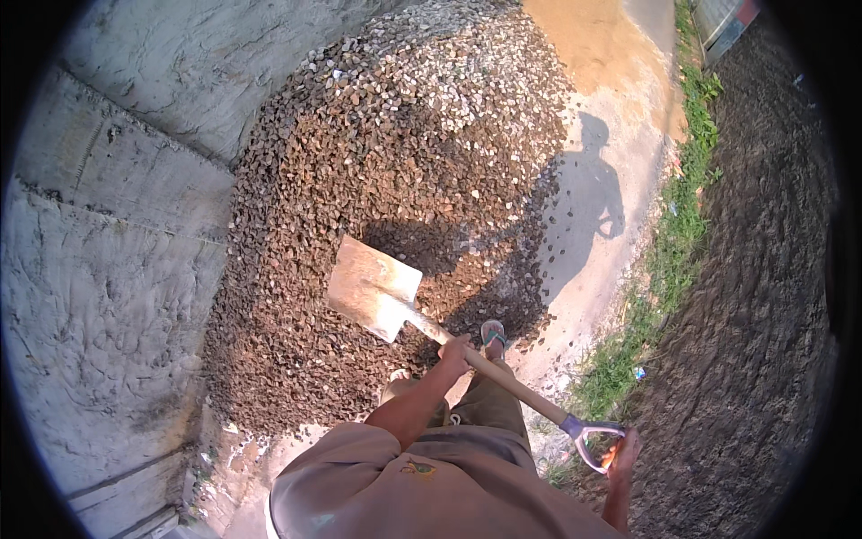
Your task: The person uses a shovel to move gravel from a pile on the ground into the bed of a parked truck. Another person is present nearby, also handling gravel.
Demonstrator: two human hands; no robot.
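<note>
A shovel (516, 384) with a wooden shaft slants across in front of me, from the blade at upper left to the D-shaped grip at lower right. My left hand (456, 355) is wrapped round the shaft a little below the blade. My right hand (624, 451) is closed on the purple-grey D-grip. The flat, square metal blade (373, 283) carries no stones and hangs over or rests on the gravel pile (314, 189); which of the two I cannot tell. Brown, broken stones make up most of the pile, paler ones its far end.
A grey plastered wall (108, 296) borders the pile on the left. Along the right runs a pale path (611, 260), then a grass strip (664, 269) and dark, rough ground (736, 341). Sand (584, 40) lies at the far end. My sandalled foot (493, 336) stands at the pile's edge.
</note>
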